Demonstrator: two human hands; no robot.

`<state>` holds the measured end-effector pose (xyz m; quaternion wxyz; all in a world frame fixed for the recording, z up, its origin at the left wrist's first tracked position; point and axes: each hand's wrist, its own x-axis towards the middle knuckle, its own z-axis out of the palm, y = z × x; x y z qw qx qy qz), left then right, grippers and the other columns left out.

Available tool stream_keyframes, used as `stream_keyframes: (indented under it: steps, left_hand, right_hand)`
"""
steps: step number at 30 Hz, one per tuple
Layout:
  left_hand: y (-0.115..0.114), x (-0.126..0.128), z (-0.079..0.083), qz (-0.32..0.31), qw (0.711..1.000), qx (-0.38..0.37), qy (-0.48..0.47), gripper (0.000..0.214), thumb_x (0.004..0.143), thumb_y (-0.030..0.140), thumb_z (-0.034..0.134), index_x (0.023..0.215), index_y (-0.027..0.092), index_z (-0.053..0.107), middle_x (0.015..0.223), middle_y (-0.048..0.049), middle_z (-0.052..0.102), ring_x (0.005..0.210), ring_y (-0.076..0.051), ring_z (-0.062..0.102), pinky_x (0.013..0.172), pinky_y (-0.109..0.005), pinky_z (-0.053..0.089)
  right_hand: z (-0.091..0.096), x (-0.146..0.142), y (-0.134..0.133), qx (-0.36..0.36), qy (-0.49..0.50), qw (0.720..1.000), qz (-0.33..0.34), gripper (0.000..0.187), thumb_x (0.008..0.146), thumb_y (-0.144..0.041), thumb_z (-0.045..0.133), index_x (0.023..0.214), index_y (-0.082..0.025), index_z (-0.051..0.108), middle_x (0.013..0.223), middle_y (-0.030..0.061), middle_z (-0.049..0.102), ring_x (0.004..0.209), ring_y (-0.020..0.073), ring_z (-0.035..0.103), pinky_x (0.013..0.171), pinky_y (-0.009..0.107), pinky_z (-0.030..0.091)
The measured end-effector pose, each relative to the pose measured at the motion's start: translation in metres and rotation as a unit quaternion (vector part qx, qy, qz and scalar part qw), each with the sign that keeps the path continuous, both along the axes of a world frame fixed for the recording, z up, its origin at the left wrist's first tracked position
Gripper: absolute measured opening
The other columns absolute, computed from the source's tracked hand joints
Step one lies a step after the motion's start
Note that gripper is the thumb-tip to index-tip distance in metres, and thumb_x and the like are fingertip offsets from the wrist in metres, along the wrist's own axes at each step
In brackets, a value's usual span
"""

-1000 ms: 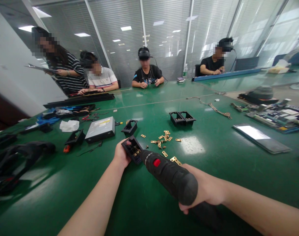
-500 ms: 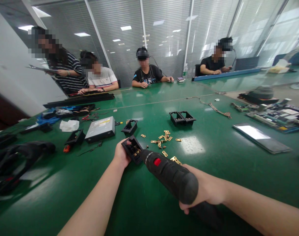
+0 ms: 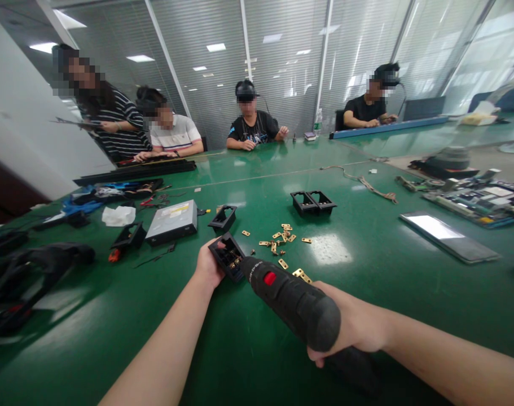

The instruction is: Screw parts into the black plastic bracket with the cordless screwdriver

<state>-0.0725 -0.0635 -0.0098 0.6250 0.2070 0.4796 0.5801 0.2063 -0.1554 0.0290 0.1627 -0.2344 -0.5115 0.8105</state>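
My left hand [image 3: 206, 263] grips a small black plastic housing [image 3: 226, 256] with brass parts inside, tilted up off the green table [image 3: 367, 265]. My right hand [image 3: 354, 327] is wrapped around a black electric screwdriver [image 3: 290, 301] with a red button. The screwdriver's tip points into the housing. Several small brass plates [image 3: 282, 239] lie scattered just beyond the housing.
Other black housings [image 3: 312, 202] [image 3: 223, 217], an optical drive [image 3: 172, 221], a white tissue [image 3: 118, 215], cables and black parts at left [image 3: 32, 265]. A phone-like slab [image 3: 448, 237] and circuit boards [image 3: 480, 200] lie at right. Several people sit or stand along the far side.
My hands, the housing and the screwdriver hold almost still. The seated person at the far middle moved a hand out and back.
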Motion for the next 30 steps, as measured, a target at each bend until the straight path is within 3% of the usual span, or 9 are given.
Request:
stream_keyframes:
  steps: [11, 15, 22, 30]
  left_hand:
    - [-0.0009, 0.0014, 0.0021, 0.007, 1.0, -0.005, -0.018, 0.017, 0.063, 0.017, 0.053, 0.076, 0.016, 0.063, 0.065, -0.0077, 0.066, 0.057, -0.024, 0.064, 0.054, -0.036, 0.054]
    - [-0.0008, 0.0015, 0.0019, 0.005, 1.0, 0.0, -0.012, 0.015, 0.062, 0.017, 0.053, 0.074, 0.016, 0.062, 0.065, -0.0089, 0.066, 0.058, -0.025, 0.065, 0.056, -0.036, 0.054]
    - [-0.0003, 0.0009, 0.0013, 0.013, 1.0, -0.009, -0.015, 0.014, 0.063, 0.017, 0.054, 0.073, 0.017, 0.062, 0.064, -0.0079, 0.066, 0.056, -0.024, 0.064, 0.054, -0.036, 0.054]
    - [-0.0015, 0.0018, 0.0024, 0.004, 1.0, 0.0, -0.011, 0.015, 0.062, 0.018, 0.053, 0.075, 0.017, 0.062, 0.064, -0.0082, 0.066, 0.057, -0.025, 0.064, 0.056, -0.037, 0.054]
  right_hand:
    - [-0.0021, 0.0003, 0.0001, 0.002, -0.011, 1.0, -0.001, 0.049, 0.051, -0.022, 0.094, 0.086, -0.013, 0.061, 0.067, -0.0027, 0.063, 0.058, 0.0128, 0.063, 0.052, 0.023, 0.055]
    - [-0.0011, 0.0003, -0.0011, 0.003, 0.002, 1.0, -0.013, 0.043, 0.051, -0.023, 0.094, 0.076, -0.011, 0.061, 0.065, -0.0011, 0.063, 0.058, 0.012, 0.063, 0.052, 0.021, 0.055]
    - [-0.0006, 0.0003, -0.0006, -0.014, -0.01, 1.0, -0.013, 0.048, 0.05, -0.017, 0.093, 0.086, -0.013, 0.061, 0.068, -0.0013, 0.066, 0.057, 0.0123, 0.064, 0.051, 0.022, 0.055]
    - [-0.001, 0.0021, 0.0, 0.004, 0.003, 1.0, -0.011, 0.042, 0.053, -0.025, 0.093, 0.077, -0.012, 0.06, 0.065, -0.0012, 0.065, 0.057, 0.0116, 0.063, 0.051, 0.021, 0.053]
